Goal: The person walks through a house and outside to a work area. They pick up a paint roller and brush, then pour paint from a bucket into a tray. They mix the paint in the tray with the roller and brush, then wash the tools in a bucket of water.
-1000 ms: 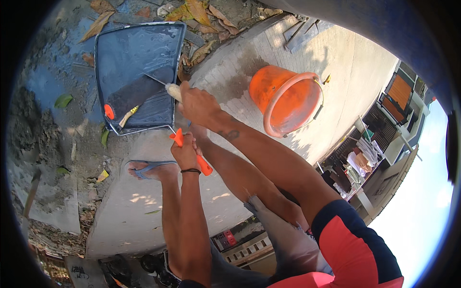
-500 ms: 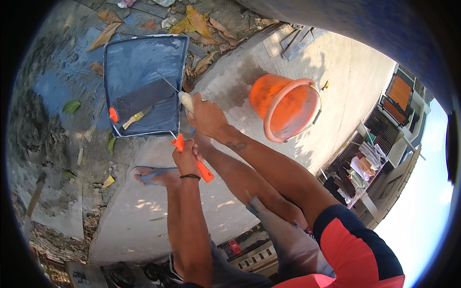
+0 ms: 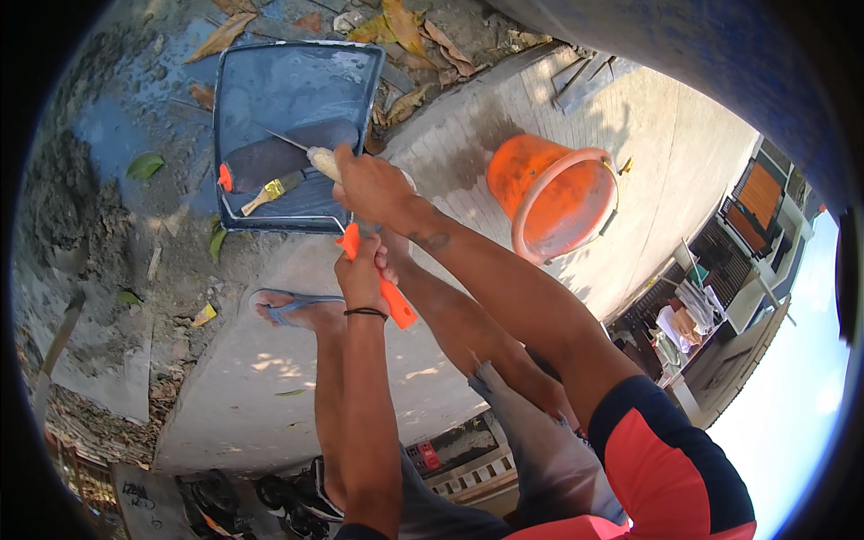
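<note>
My left hand [image 3: 364,274] is closed round the orange handle [image 3: 396,301] of a paint roller, whose wire frame runs to the dark roller [image 3: 279,148] in the blue-black tray [image 3: 283,81]. My right hand [image 3: 369,184] grips a pale-handled tool [image 3: 321,160]; its thin metal shaft reaches left over the roller. A small brush with a yellow ferrule [image 3: 272,191] lies in the tray's lower part, just below the roller.
An orange bucket [image 3: 522,175] stands right of the tray on pale concrete [image 3: 675,117]. Dry leaves [image 3: 405,27] and blue-stained dirt [image 3: 117,126] surround the tray. My sandalled foot [image 3: 288,310] is below it. Shoes [image 3: 216,504] lie at the bottom edge; a railing and piled cloths [image 3: 684,324] are far right.
The tray and my hands now appear farther right in the picture, as does the bucket. The thin shaft's tip has shifted leftward relative to the tray, over the roller. Both grips are unchanged.
</note>
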A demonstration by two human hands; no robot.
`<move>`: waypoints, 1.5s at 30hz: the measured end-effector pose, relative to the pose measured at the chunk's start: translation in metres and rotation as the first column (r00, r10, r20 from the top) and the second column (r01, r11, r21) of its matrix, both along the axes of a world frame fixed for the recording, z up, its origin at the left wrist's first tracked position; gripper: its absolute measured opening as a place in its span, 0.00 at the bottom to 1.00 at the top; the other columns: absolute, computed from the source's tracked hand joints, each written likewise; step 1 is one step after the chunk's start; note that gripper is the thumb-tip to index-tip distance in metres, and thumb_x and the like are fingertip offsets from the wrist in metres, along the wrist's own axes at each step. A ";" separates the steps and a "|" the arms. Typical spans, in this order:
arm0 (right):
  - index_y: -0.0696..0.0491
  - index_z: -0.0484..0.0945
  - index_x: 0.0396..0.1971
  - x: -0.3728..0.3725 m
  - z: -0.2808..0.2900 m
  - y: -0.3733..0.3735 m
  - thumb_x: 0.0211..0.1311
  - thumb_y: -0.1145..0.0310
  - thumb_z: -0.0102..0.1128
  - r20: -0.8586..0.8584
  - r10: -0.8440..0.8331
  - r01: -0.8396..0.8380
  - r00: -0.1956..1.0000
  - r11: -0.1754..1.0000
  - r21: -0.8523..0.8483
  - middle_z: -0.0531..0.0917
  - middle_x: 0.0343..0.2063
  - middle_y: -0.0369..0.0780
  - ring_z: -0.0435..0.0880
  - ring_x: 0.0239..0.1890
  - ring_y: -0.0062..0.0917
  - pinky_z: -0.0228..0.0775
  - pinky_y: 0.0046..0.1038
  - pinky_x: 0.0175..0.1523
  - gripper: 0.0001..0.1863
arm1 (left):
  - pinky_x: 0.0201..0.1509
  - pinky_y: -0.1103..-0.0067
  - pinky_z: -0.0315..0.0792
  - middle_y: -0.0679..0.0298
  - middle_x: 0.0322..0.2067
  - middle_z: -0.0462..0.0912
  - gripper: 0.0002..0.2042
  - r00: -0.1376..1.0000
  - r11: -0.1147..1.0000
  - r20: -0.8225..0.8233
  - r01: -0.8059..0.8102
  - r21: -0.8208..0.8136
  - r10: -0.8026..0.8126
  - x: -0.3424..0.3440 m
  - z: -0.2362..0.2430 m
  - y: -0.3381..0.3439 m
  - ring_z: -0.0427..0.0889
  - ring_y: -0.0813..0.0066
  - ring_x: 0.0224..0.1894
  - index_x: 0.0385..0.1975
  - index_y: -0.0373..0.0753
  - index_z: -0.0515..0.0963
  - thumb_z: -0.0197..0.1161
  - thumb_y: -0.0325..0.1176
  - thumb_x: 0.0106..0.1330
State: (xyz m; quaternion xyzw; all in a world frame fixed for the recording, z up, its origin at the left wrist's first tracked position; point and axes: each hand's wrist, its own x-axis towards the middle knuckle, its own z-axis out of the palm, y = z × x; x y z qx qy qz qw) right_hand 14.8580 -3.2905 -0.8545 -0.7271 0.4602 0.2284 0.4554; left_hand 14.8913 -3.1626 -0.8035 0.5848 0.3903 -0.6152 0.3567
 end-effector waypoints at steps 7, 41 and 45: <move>0.62 0.64 0.38 0.019 0.042 -0.015 0.56 0.66 0.56 0.120 -0.110 0.111 0.987 0.994 -0.004 0.81 0.23 0.56 0.82 0.29 0.53 0.74 0.48 0.38 0.18 | 0.13 0.79 0.60 0.67 0.15 0.67 0.07 0.996 0.998 0.070 0.054 -0.019 -0.053 -0.009 -0.003 -0.011 0.65 0.78 0.10 0.24 0.36 0.71 0.60 0.30 0.61; 0.60 0.64 0.38 0.007 0.056 -0.016 0.59 0.62 0.59 -0.095 -0.113 0.117 0.989 0.992 0.038 0.81 0.23 0.54 0.82 0.29 0.52 0.74 0.47 0.36 0.19 | 0.11 0.80 0.60 0.65 0.14 0.70 0.07 0.968 0.976 0.130 0.212 0.048 -0.217 -0.015 -0.018 -0.011 0.66 0.79 0.09 0.28 0.32 0.72 0.57 0.29 0.64; 0.61 0.64 0.37 0.004 0.052 -0.017 0.59 0.62 0.59 -0.006 -0.067 0.067 0.998 0.996 0.066 0.81 0.24 0.55 0.82 0.29 0.52 0.74 0.48 0.37 0.19 | 0.12 0.80 0.61 0.66 0.14 0.69 0.07 0.959 0.981 0.225 0.189 -0.047 -0.174 -0.019 -0.021 -0.006 0.66 0.79 0.10 0.28 0.31 0.73 0.56 0.29 0.64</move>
